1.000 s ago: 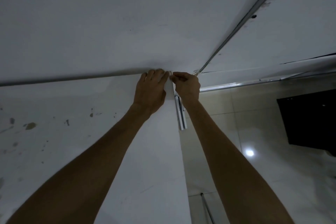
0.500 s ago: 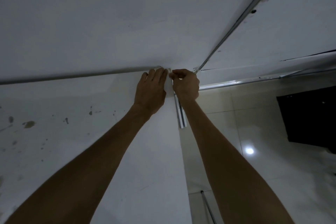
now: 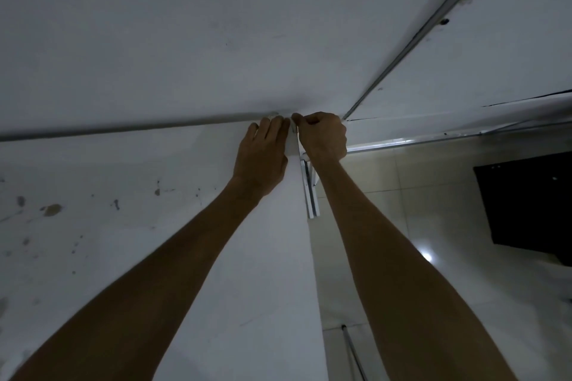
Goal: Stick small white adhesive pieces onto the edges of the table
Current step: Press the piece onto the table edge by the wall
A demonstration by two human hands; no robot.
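Meeting at the stained white table's (image 3: pixel 93 226) far corner, left hand (image 3: pixel 263 158) lies flat, right hand (image 3: pixel 322 136) fisted, above glossy floor tiles (image 3: pixel 418 195).

Just 1 view here, a wide-angle camera on the person's head, aimed forward and down along both outstretched forearms. It sits close over the white tabletop (image 3: pixel 130 257), which fills the left and lower-middle of the frame, its right edge running up the centre. Both hands, left hand (image 3: pixel 263 158) and right hand (image 3: pixel 322 136), meet near mid-frame at the far corner. The tiled floor (image 3: pixel 433 226) drops away on the right. Straight lines bend toward the borders.
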